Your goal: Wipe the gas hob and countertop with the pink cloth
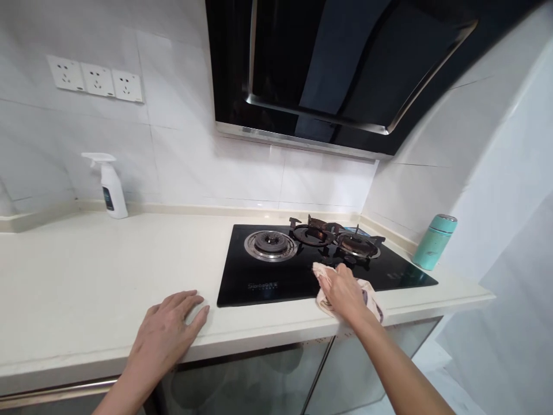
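My right hand (pixel 343 291) presses down on a pale cloth (pixel 324 276) at the front of a black glass gas hob (pixel 259 282); its fingers curl over the cloth. Flat on the cream countertop (pixel 86 288) lies my left hand (pixel 166 331), fingers stretched out, just left of the hob's front corner and holding nothing. The hob's left burner (pixel 271 244) is bare. A loose pan support (pixel 313 232) sits between the two burners, and the right burner (pixel 358 245) carries its own support.
A white spray bottle (pixel 111 185) stands at the back left against the tiled wall. A teal flask (pixel 434 242) stands right of the hob. A black extractor hood (pixel 337 69) hangs overhead. Three wall sockets (pixel 95 79) sit upper left. Cabinet doors run below the counter edge.
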Demonstrator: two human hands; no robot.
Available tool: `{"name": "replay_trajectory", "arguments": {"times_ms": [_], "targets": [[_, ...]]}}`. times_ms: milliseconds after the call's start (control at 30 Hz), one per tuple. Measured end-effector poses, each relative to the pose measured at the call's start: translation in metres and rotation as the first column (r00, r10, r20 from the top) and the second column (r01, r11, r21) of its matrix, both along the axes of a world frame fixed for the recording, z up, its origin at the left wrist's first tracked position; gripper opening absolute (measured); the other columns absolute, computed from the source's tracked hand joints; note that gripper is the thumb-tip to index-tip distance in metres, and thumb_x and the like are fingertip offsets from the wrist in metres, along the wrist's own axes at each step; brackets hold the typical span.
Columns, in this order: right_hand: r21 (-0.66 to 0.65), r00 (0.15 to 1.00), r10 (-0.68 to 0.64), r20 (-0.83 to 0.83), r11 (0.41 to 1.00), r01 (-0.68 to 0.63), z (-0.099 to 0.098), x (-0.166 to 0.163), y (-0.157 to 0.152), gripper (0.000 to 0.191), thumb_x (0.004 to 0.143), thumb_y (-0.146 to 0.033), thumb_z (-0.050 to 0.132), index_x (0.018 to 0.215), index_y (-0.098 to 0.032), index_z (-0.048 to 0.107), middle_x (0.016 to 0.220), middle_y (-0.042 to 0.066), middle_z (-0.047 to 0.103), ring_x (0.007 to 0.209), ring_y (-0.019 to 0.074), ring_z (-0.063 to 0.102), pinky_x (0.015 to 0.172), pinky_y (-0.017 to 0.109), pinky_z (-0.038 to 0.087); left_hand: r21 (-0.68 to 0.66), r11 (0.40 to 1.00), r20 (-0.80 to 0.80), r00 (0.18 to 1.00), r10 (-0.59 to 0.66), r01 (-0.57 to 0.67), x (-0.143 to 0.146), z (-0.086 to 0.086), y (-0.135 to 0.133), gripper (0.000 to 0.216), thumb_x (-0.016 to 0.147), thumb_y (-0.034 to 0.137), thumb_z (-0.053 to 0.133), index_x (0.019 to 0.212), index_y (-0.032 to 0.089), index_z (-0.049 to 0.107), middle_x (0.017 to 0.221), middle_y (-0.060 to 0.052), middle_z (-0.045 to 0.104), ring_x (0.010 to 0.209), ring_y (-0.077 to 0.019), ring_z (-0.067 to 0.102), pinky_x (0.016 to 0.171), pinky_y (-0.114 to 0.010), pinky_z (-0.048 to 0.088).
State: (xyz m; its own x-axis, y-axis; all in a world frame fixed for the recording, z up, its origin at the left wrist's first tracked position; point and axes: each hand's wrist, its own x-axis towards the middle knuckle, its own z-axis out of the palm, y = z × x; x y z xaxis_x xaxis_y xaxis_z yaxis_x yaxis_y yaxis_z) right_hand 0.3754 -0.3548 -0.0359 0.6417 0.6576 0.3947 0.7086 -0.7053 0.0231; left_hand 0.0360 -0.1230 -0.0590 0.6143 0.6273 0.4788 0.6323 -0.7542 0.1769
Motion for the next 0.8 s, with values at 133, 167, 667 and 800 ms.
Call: {"name": "replay_trajectory", "arguments": {"times_ms": [133, 167, 667, 800], "targets": [[-0.017, 0.999, -0.052, 0.002, 0.999, 0.052, -0.004, 0.023, -0.023, 0.044, 0.108, -0.042, 0.036, 0.121, -0.023, 0.073, 0.108, 0.014, 0.061, 0.101, 0.0268, 0.056, 0.09, 0.034, 0.04, -0.002, 1.0, 0.013, 1.0, 0.008, -0.008, 0.0, -0.002, 0.0, 0.046, 0.096, 0.051, 0.044, 0.114, 0.025, 0.078, 0.132, -0.007, 0.073, 0.128, -0.0312, 0.063, 0.101, -0.045, 0.047], [-0.026, 0.997, -0.074, 0.004, 0.997, 0.074, -0.004, 0.03, -0.026, 0.044, 0.108, -0.042, 0.035, 0.122, -0.023, 0.072, 0.109, 0.014, 0.061, 0.101, 0.0273, 0.056, 0.089, 0.034, 0.04, 0.002, 1.0, 0.016, 1.0, 0.011, -0.011, 0.0, -0.002, 0.0, 0.046, 0.096, 0.051, 0.044, 0.114, 0.025, 0.078, 0.133, -0.007, 0.073, 0.128, -0.0315, 0.063, 0.101, -0.046, 0.047], [-0.061, 0.989, 0.079, 0.122, 0.996, -0.072, -0.011, 0.018, -0.021, 0.034, 0.106, -0.036, 0.042, 0.116, -0.023, 0.072, 0.115, 0.013, 0.06, 0.104, 0.0285, 0.051, 0.087, 0.038, 0.039, 0.008, 1.0, -0.008, 1.0, 0.014, -0.013, 0.007, 0.005, -0.01, 0.048, 0.097, 0.051, 0.04, 0.115, 0.025, 0.076, 0.133, -0.008, 0.072, 0.129, -0.0325, 0.061, 0.099, -0.046, 0.046], [-0.016, 0.983, 0.155, 0.104, 0.988, -0.154, -0.013, 0.006, -0.012, 0.032, 0.106, -0.034, 0.043, 0.112, -0.023, 0.072, 0.113, 0.011, 0.061, 0.102, 0.0268, 0.05, 0.089, 0.038, 0.038, -0.006, 1.0, -0.03, 0.999, 0.028, -0.028, 0.008, 0.007, -0.01, 0.05, 0.096, 0.05, 0.038, 0.116, 0.025, 0.076, 0.134, -0.008, 0.072, 0.13, -0.033, 0.06, 0.101, -0.048, 0.045]]}}
